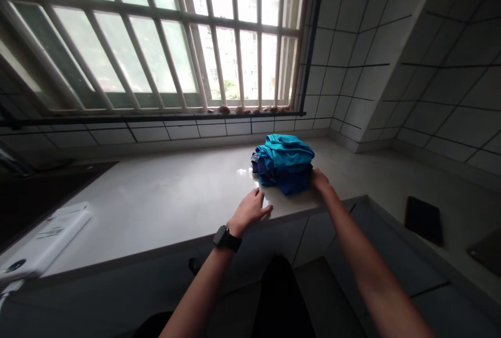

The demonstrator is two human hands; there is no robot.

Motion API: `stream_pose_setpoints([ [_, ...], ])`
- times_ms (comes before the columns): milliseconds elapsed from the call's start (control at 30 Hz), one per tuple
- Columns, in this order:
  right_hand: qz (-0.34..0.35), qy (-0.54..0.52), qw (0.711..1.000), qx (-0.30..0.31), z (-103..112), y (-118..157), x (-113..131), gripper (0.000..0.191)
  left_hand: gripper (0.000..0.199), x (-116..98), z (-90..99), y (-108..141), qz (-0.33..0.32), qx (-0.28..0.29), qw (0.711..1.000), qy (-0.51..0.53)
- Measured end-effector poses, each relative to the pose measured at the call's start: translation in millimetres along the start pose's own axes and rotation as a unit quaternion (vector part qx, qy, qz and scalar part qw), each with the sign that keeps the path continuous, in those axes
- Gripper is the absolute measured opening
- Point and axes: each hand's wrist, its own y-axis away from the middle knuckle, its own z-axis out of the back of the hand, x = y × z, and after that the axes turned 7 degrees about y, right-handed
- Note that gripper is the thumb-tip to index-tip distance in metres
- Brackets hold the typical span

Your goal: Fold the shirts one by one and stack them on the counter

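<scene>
A pile of folded clothes (287, 163) rests on the white countertop (168, 186). Bright turquoise fabric lies on top, with darker blue layers and a patterned edge showing below. My right hand (320, 179) touches the pile's right side; its fingers are mostly hidden against the cloth, so their grip does not show. Just left of the pile's front, near the counter edge, my left hand (251, 208) is held with thumb and fingers apart and nothing in it. A black watch (225, 239) is on my left wrist.
A white box-shaped device (49, 239) with a cable lies at the counter's left end, beside a dark recessed area (50, 192). To the right lies a dark phone-like slab (423, 220). Behind the counter are a tiled wall and a barred window (156, 40).
</scene>
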Motion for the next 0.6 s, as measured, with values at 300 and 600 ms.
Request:
stream_pose_setpoints([
  [300, 0.208, -0.112, 0.904, -0.357, 12, 60, 73, 0.042, 0.031, -12, -28.3, 26, -0.009, -0.125, 0.982, -0.140],
  [600, 0.315, 0.115, 0.934, -0.120, -13, 25, 201, 0.044, 0.023, -7, -24.3, 29, 0.011, -0.132, 0.987, -0.090],
])
